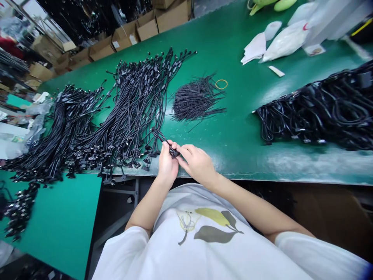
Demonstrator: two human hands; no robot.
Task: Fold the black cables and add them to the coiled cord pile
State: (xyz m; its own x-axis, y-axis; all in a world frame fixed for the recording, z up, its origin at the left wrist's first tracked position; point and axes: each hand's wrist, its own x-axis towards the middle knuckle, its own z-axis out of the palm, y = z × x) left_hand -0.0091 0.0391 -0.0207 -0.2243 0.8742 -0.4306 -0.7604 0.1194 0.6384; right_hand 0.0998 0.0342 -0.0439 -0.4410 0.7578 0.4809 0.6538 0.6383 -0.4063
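My left hand (167,163) and my right hand (196,162) meet over the near edge of the green table (233,128). Together they pinch a short black cable (163,139) folded into a loop, its loop end sticking up and to the left of my fingers. My fingers on both hands are closed around the cable's bundled end. Just left of my hands lies a big spread of black cables with connectors (122,112). A pile of thin black twist ties (196,99) sits beyond my hands, with a yellow rubber band (221,84) beside it.
A heap of coiled black cables (323,109) lies at the right. White plastic bags and papers (279,39) rest at the far right. Cardboard boxes (145,27) line the far edge. More cables (20,210) hang on a lower green surface at the left.
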